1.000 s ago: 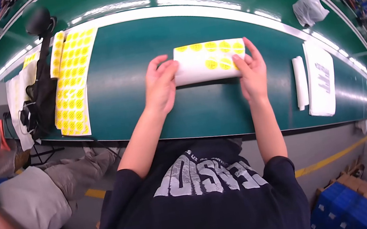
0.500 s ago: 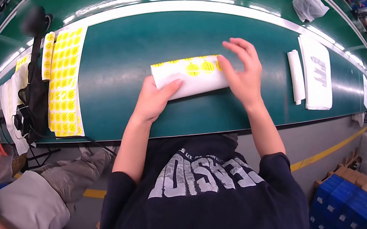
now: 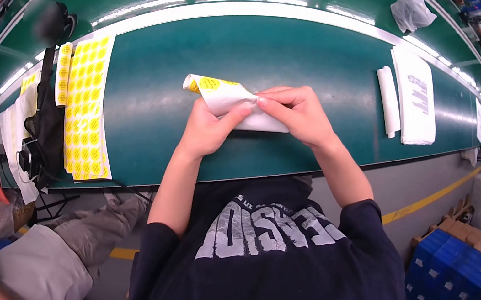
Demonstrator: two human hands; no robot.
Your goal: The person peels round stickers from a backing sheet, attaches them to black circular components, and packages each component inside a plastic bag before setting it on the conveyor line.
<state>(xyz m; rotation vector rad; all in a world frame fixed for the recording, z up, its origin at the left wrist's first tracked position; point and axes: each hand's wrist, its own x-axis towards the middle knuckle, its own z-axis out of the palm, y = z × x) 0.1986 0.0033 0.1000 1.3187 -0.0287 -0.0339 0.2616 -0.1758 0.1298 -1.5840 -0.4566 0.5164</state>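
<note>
A white sticker sheet [image 3: 225, 96] with round yellow labels is curled up between my hands, just over the green tabletop. Its far left end forms a small roll, and the yellow labels show along the upper edge. My left hand [image 3: 208, 127] is closed on the sheet's left part, thumb on top. My right hand [image 3: 298, 112] pinches the sheet near its middle, thumb against the fingers, and the two thumb tips almost meet. Below the right hand, the sheet's lower corner sticks out. The fingers under the sheet are hidden.
Large sheets of yellow round stickers [image 3: 85, 112] lie at left, beside a black strap and device [image 3: 31, 156]. At right are a white roll [image 3: 389, 101] and a stack of printed white bags [image 3: 415, 98]. A co-worker [image 3: 44, 272] is at the left; blue crates [image 3: 451, 267] stand lower right.
My right hand has come inward and down from the sheet's right end, from spread fingers to a pinch at its middle. The sheet has bent, its left end now curling upward.
</note>
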